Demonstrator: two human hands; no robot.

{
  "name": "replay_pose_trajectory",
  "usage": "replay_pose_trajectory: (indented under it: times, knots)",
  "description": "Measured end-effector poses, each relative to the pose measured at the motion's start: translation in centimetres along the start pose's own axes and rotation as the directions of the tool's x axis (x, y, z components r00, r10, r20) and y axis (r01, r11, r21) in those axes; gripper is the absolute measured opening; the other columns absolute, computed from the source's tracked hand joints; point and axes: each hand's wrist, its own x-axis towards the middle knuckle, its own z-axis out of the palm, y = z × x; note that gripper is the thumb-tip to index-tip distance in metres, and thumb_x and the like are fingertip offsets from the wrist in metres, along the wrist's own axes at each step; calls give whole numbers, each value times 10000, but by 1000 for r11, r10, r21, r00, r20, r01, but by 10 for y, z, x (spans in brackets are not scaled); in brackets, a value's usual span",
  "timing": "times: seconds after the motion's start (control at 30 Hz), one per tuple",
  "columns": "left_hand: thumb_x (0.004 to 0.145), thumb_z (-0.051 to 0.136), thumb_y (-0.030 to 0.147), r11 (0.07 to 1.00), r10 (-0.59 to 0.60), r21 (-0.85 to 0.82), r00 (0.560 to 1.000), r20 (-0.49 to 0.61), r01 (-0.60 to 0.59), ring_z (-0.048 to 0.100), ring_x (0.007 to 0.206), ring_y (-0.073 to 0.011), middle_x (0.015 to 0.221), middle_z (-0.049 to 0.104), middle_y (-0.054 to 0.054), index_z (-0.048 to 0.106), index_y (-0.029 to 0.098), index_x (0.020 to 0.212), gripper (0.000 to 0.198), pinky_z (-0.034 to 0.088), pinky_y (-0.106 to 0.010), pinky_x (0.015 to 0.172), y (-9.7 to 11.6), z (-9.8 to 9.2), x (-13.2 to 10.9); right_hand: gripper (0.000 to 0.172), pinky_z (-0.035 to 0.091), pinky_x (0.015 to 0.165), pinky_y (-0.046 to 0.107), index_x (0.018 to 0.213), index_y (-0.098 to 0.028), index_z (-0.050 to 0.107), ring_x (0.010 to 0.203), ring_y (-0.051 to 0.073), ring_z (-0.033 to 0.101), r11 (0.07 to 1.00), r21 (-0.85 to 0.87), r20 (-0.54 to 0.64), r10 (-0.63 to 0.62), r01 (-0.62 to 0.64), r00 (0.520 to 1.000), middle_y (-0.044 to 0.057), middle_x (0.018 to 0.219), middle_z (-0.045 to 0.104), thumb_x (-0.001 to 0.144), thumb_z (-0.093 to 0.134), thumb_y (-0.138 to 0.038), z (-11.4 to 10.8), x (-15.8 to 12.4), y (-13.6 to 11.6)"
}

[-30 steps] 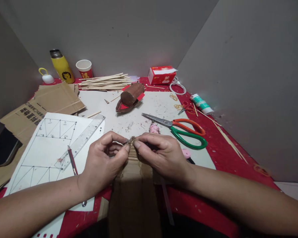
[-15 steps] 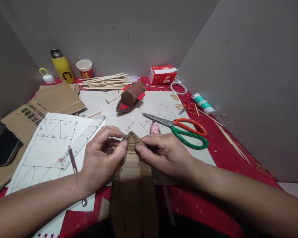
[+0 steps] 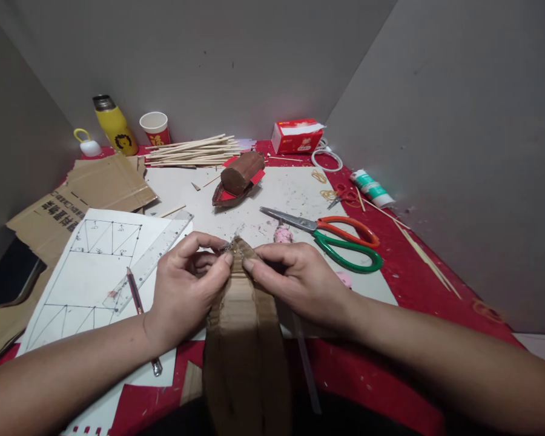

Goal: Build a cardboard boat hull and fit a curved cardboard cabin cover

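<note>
In the head view, your left hand (image 3: 186, 290) and right hand (image 3: 305, 281) meet at the narrow tip of a long brown ribbed cardboard piece (image 3: 243, 333), which runs back towards your lap. The fingers of each hand pinch narrow on its edges – left on one side, right on the other. Ahead of the tip, a speckled stretch of pale flat board (image 3: 295, 188) reaches to a brown-and-red model boat (image 3: 243, 175). Room is tighter sideways: large metal scissors with orange and green handles (image 3: 311, 225) lie near your right hand, and a clear plastic ruler (image 3: 154, 254) and dark red pencil (image 3: 135, 292) lie near your left – both over white drawn-on paper (image 3: 84, 278). The red worktop (image 3: 363, 369) shows around the board; grey panel walls (image 3: 254, 66) enclose it.
</note>
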Motion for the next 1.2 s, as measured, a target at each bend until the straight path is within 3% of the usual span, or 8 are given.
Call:
replay_pose_trajectory:
  times: [0.13,0.27,0.37,0.53,0.63,1.2]
  knots:
    - [759,719,183,998,-10,-59,999,-48,7,584,547,-34,790,634,50,609,204,886,169,470,-123,518,2,-1,2,330,271,496,218,569,-190,372,532,79,312,1000,5,-18,-31,31,999,-55,559,309,878,476,-241,1,1,0]
    - [745,746,206,995,22,103,997,-78,-14,625,599,-74,704,674,34,659,189,788,98,509,-143,559,6,-4,3,297,308,539,225,598,-179,447,551,88,384,998,-28,-33,-58,57,998,-48,568,397,890,478,-229,0,4,5]
    - [745,754,232,974,74,218,996,-52,-60,671,708,-113,778,732,10,720,203,804,74,553,-186,667,11,-7,5,280,319,557,233,615,-174,486,559,96,422,995,-75,-61,-69,65,996,-41,574,443,891,481,-218,0,5,10]
    - [750,747,243,962,32,270,999,25,-38,705,725,-152,884,770,-18,755,220,929,180,594,-238,655,16,-9,8,306,308,543,228,576,-185,435,525,91,404,985,-132,-146,-132,113,980,-53,533,410,876,498,-187,-3,7,14]
    - [740,747,218,957,43,287,999,7,-44,713,749,-160,900,773,-27,750,205,927,187,603,-248,685,17,-8,7,291,317,555,226,586,-185,444,527,92,407,977,-161,-156,-166,141,974,-50,543,430,871,500,-173,-4,7,12]
    - [772,723,184,937,108,335,994,-2,-101,705,763,-110,861,771,23,751,220,885,122,575,-184,734,7,-5,1,295,294,550,229,600,-186,422,520,85,372,965,-208,-136,-188,157,973,-52,553,413,884,499,-170,-2,6,15]
